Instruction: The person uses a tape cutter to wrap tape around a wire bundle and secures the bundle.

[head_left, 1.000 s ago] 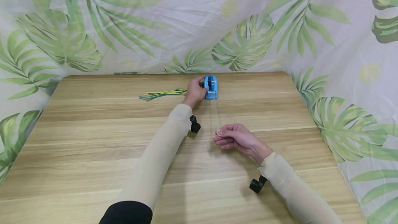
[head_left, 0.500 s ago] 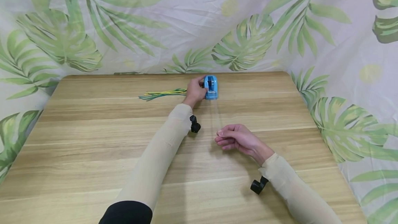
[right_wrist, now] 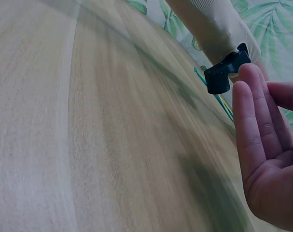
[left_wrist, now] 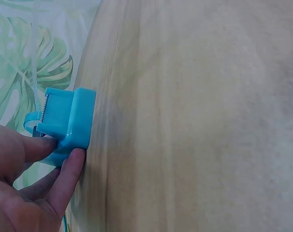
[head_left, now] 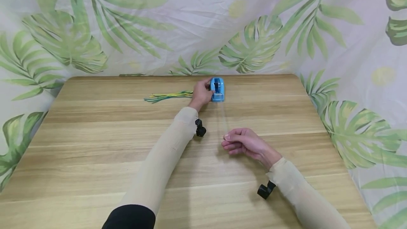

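A blue tape dispenser (head_left: 217,97) stands near the table's far edge. My left hand (head_left: 201,94) grips its left side. In the left wrist view, the thumb and fingers hold the dispenser (left_wrist: 82,118) beside its toothed cutter. From its front, a long strip of clear tape (head_left: 224,117) stretches toward me. My right hand (head_left: 244,142) pinches the strip's near end between thumb and index finger. In the right wrist view, the other fingers of that hand (right_wrist: 267,166) extend alongside, while the tape itself cannot be made out.
A bundle of thin green and yellow strands (head_left: 168,96) lies left of the dispenser, its right end hidden behind the left hand. The wooden table (head_left: 95,144) meets a leaf-patterned cloth (head_left: 190,20) at the back. Black wrist cameras (head_left: 264,191) stick out from both sleeves.
The right hand has drifted very slightly to the right with the tape still pinched. The head view has shifted a little. The left hand and dispenser stay in place.
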A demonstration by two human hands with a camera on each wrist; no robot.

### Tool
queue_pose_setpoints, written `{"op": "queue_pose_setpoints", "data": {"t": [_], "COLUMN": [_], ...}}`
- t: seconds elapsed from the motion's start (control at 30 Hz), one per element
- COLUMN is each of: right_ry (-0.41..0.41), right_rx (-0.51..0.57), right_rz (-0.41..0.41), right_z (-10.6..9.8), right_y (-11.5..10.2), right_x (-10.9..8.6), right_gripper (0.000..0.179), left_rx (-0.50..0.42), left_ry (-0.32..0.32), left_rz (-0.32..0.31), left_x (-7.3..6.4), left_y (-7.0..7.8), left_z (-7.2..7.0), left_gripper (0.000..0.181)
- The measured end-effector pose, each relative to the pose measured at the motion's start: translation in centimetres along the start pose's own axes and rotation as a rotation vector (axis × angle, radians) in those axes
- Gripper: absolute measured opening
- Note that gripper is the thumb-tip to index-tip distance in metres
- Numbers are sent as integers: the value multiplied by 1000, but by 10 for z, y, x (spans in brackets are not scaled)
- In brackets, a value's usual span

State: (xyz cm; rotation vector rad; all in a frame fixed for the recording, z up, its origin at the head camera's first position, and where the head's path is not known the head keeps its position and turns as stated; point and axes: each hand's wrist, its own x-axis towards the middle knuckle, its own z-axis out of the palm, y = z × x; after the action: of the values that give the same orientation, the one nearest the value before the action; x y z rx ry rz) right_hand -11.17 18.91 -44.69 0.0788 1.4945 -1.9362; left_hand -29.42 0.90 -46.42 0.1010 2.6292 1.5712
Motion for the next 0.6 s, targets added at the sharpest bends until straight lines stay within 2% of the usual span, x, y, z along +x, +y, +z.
{"op": "queue_pose_setpoints", "data": {"t": [0.13,0.23,0.3,0.37,0.47,0.6], "right_ry": [4,-6,-13,-20,-26,-25], "right_rx": [-6,-9,-5,-4,-8,-20], "right_rz": [15,16,12,5,0,3], "right_z": [1,0,0,0,0,1], "right_y": [3,4,5,5,5,4], "right_x": [2,2,2,1,2,2], "right_gripper": [29,25,24,23,23,31], "left_rx": [-51,-170,-254,-299,-266,-154], "left_ry": [-2,-3,4,23,74,163], "left_rz": [8,-12,-2,33,122,153], "left_x": [-5,-10,-13,-15,-17,-20], "left_y": [-3,-6,-7,-8,-11,-24], "left_z": [-4,-9,-17,-29,-54,-91], "left_gripper": [57,55,49,41,30,30]}}
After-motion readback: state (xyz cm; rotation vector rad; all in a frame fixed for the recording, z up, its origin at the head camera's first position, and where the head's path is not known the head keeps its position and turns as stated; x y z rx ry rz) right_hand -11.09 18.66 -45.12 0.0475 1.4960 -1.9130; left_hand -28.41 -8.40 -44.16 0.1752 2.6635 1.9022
